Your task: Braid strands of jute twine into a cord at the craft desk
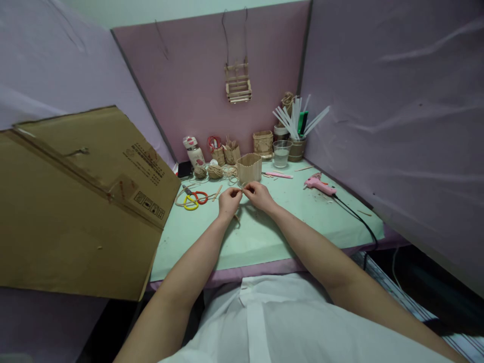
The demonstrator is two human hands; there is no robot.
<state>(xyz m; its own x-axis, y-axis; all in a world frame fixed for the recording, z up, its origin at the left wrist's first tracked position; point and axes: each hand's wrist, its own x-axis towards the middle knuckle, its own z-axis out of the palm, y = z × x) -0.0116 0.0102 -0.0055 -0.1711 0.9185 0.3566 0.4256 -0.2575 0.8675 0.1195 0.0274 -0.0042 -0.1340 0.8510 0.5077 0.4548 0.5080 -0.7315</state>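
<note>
My left hand (230, 201) and my right hand (259, 195) meet fingertip to fingertip over the table, both pinched closed. Between them is a thin tan strand, mostly hidden by the fingers; a tan end (237, 219) shows below my left wrist. Just behind the fingers stands a pot made of upright wooden sticks (249, 169). Left of my left hand lie scissors with red and yellow handles (195, 199) and a flat wooden stick (217, 192). Loose loops of twine (231, 175) rest beside the pot.
Twine balls (215, 172), a bottle (194, 152) and stick holders (231, 153) line the back. A cup of water (281, 155), a pink cutter (279, 175) and glue sticks (297, 118) are back right. A corded pink glue gun (320, 185) lies right; a cardboard sheet (86, 212) leans left.
</note>
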